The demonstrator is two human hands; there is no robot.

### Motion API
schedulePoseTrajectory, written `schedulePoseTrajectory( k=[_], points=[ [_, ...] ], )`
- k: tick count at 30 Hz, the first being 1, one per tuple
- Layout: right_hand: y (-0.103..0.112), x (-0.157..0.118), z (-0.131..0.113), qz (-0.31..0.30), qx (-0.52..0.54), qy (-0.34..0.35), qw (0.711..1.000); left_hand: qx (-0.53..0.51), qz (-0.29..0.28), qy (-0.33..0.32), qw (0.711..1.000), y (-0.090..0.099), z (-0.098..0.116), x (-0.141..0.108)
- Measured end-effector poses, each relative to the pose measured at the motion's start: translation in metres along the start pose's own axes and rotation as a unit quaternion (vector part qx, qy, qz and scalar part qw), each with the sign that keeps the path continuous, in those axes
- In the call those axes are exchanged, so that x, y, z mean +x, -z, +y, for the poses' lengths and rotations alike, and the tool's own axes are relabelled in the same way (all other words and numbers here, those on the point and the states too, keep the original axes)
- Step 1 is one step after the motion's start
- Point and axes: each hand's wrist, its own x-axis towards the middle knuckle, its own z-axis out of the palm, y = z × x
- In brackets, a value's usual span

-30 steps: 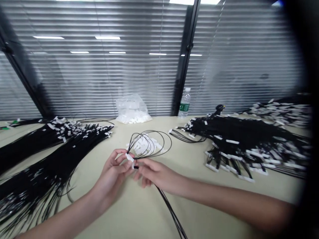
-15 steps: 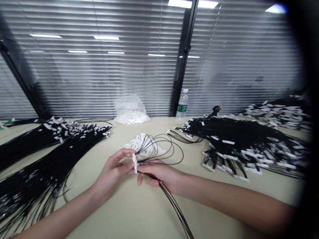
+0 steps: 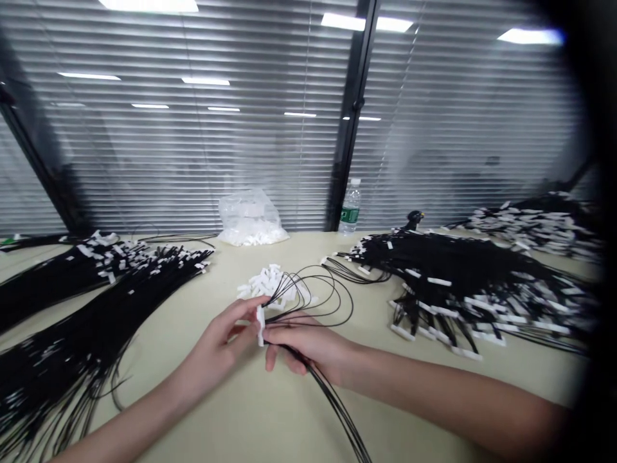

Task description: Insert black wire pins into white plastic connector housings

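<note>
Between my hands, above the table's middle, a white connector [image 3: 261, 326] stands roughly upright. My left hand [image 3: 226, 334] pinches it between thumb and fingers from the left side. Thin black wires [image 3: 332, 405] run from the connector; several arch in loops to the right, and the rest hang toward the table's front. My right hand [image 3: 308, 347] is closed around these wires, its thumb close beside the connector. Just behind the hands lies a loose pile of white connectors [image 3: 265, 281], partly covered by the wire loops.
Bundles of black wires with white ends [image 3: 120, 302] cover the table's left side. Another heap of connectored wires [image 3: 443, 263] lies at right, with more behind it. A clear bag of white pieces [image 3: 253, 222] and a plastic bottle [image 3: 349, 209] stand at the back by the blinds.
The view has tilted slightly upward, so things sit a little lower. My left fingertips have shifted over the connector's upper end; both hands keep their holds.
</note>
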Motion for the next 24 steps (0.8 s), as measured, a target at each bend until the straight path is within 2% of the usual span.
schedulePoseTrajectory(
  k=[4, 10, 18, 24],
  points=[
    [0.001, 0.003, 0.002, 0.007, -0.001, -0.015, 1.000, -0.015, -0.016, -0.001, 1.000, 0.001, -0.003, 0.003],
    [0.000, 0.001, 0.003, 0.003, 0.010, -0.011, 1.000, -0.054, -0.047, 0.039, 0.997, 0.001, 0.001, 0.004],
    [-0.002, 0.001, 0.008, -0.006, -0.008, 0.015, 1.000, -0.080, -0.001, 0.069, 0.994, -0.005, 0.004, 0.002],
    [-0.001, 0.001, 0.014, -0.009, -0.042, 0.027, 0.999, -0.106, -0.012, 0.107, 0.989, -0.005, 0.006, 0.001]
  ],
)
